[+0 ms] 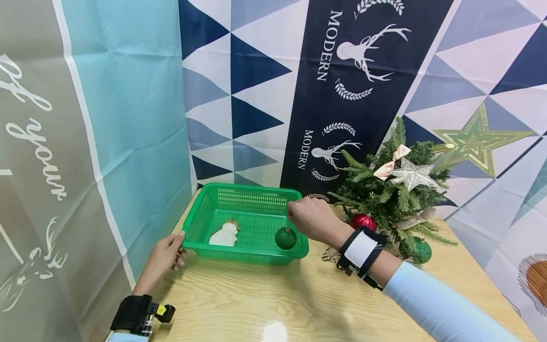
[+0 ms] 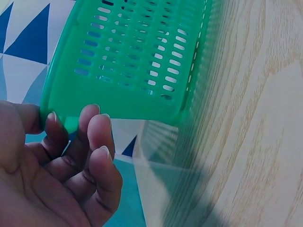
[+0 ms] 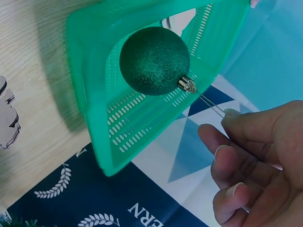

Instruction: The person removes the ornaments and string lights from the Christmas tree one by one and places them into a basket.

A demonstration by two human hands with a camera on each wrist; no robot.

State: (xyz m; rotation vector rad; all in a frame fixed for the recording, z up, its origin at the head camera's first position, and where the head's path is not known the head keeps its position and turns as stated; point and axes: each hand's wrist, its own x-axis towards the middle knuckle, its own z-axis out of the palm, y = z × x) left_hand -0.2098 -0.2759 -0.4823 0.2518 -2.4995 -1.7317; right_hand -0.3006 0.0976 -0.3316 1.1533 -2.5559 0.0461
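Observation:
My right hand pinches the thin string of a dark green glittery bauble between thumb and forefinger. The bauble hangs by its silver cap over the right end of a green plastic basket. At the basket's near left corner, my left hand grips the rim, thumb on one side and fingertips on the other. Inside the basket, toward the left, lies a flat white snowman-shaped ornament.
A small Christmas tree stands right of the basket, carrying a red bauble, a silver star and a large gold star. A green bauble sits low on it. A flat cut-out ornament lies on the wooden table.

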